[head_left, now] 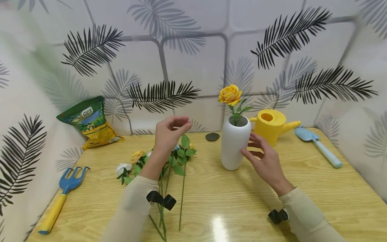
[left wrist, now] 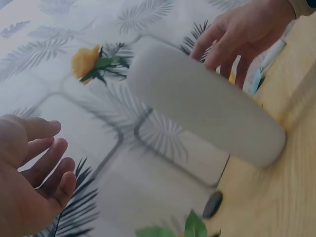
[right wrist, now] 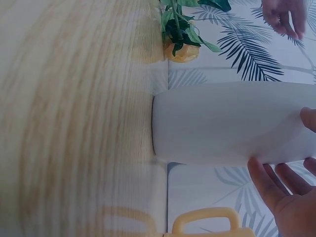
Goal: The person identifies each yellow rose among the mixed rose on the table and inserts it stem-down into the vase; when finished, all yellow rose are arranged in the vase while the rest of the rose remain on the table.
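Observation:
A white vase (head_left: 233, 144) stands upright on the table, with one yellow rose (head_left: 230, 95) rising from its mouth. My right hand (head_left: 266, 161) holds the vase from its right side; in the right wrist view the thumb lies on one face and the fingertips (right wrist: 254, 165) meet the lower edge. Raised over the loose flowers, my left hand (head_left: 170, 132) has loosely bent fingers and nothing in them. In the left wrist view that hand (left wrist: 34, 173) is apart from the vase. Beneath it lie several artificial flowers (head_left: 181, 153) with long green stems, partly hidden by the forearm.
Behind the vase sits a yellow watering can (head_left: 269, 126), and a light blue trowel (head_left: 321, 146) lies farther right. A dark stone (head_left: 212, 136) is left of the vase. A blue fork with a yellow handle (head_left: 65, 196) and a green-yellow bag (head_left: 92, 122) occupy the left.

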Demonstrator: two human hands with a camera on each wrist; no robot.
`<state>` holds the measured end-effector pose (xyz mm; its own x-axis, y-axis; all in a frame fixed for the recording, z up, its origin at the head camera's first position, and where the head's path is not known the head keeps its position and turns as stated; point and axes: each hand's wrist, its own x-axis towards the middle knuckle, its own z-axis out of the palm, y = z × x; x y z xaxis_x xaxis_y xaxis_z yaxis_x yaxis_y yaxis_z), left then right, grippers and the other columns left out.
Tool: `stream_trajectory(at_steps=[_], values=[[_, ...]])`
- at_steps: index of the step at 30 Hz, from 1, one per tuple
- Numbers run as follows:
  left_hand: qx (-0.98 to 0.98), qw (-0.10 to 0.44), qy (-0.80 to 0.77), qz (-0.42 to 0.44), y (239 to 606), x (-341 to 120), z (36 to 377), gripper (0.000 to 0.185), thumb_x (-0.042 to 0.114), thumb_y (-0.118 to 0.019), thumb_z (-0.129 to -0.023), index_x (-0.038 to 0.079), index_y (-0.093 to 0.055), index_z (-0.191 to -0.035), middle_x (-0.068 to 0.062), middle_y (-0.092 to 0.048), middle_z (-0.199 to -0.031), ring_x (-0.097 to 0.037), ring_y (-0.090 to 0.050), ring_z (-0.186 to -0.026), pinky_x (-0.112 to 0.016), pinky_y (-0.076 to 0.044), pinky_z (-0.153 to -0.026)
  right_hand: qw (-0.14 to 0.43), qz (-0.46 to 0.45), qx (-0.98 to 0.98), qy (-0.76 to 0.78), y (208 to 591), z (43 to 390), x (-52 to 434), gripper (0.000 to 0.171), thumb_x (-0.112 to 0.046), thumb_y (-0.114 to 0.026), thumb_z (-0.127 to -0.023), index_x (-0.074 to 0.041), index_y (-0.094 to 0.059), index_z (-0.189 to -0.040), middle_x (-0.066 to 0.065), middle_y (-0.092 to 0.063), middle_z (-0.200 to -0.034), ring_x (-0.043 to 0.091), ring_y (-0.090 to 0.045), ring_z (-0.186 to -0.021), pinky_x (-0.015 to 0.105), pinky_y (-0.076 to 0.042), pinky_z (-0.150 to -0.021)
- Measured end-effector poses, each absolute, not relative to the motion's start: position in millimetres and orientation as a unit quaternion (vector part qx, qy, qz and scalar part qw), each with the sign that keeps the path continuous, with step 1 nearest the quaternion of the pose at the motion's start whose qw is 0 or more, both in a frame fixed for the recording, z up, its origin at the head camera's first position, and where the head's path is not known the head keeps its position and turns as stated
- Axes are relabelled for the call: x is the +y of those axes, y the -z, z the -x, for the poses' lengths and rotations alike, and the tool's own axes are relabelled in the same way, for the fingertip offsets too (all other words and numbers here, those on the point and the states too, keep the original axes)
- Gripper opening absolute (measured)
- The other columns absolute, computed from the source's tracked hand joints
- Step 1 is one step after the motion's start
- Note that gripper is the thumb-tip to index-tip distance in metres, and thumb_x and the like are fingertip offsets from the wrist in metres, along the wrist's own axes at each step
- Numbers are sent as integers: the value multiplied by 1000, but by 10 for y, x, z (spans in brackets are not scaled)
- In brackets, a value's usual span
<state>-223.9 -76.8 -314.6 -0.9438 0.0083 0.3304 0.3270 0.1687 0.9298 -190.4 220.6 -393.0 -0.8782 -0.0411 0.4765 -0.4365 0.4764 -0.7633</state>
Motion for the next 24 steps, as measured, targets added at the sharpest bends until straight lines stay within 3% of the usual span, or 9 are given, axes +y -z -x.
stream_trajectory(at_steps=[4, 9, 11, 14, 17, 24], values=[[-769, 116, 623, 86, 3285, -1035, 2083, 23, 10, -73, -93, 3, -72, -114, -7, -73, -102, -4, -65, -85, -22, -54, -72, 207, -145, -833, -492, 3940, 1914, 2201, 63, -12, -74, -92, -8, -47, -148, 19, -59, -138, 36, -64, -115, 6, -50, -85], [-796, 79, 596, 71, 3575, -1181, 1870, 22, 9, -73, -93, 1, -72, -113, -12, -72, -103, -7, -65, -84, -23, -55, -71, 210, -146, -831, -493, 3956, 1921, 2195, 63, -11, -74, -92, -9, -47, -148, 18, -59, -137, 35, -65, -114, 5, -50, -84], [-810, 58, 579, 65, 3713, -1189, 1792, 21, 9, -73, -93, 1, -72, -111, -13, -72, -101, -9, -64, -83, -24, -55, -69, 212, -147, -832, -491, 3962, 1926, 2199, 62, -11, -74, -92, -10, -48, -148, 18, -60, -137, 35, -65, -114, 11, -54, -85], [-831, 21, 553, 49, 3919, -1186, 1692, 20, 9, -74, -91, 0, -72, -109, -11, -73, -97, -11, -63, -79, -25, -54, -63, 213, -146, -835, -486, 3973, 1926, 2198, 63, -11, -74, -92, -10, -48, -148, 18, -60, -138, 35, -65, -113, 29, -60, -87], [-843, -7, 536, 39, 4075, -1172, 1624, 20, 8, -75, -90, -1, -71, -108, -9, -73, -95, -12, -64, -77, -26, -55, -61, 214, -145, -837, -482, 3979, 1919, 2199, 63, -11, -74, -92, -10, -47, -148, 18, -60, -138, 35, -65, -113, 45, -58, -88], [-862, -19, 505, 36, 4192, -1130, 1563, 25, 11, -78, -88, -1, -70, -109, -8, -73, -93, -15, -67, -76, -28, -55, -61, 221, -152, -837, -478, 3972, 1921, 2212, 63, -10, -74, -92, -9, -47, -148, 18, -60, -137, 36, -65, -113, 48, -58, -87]])
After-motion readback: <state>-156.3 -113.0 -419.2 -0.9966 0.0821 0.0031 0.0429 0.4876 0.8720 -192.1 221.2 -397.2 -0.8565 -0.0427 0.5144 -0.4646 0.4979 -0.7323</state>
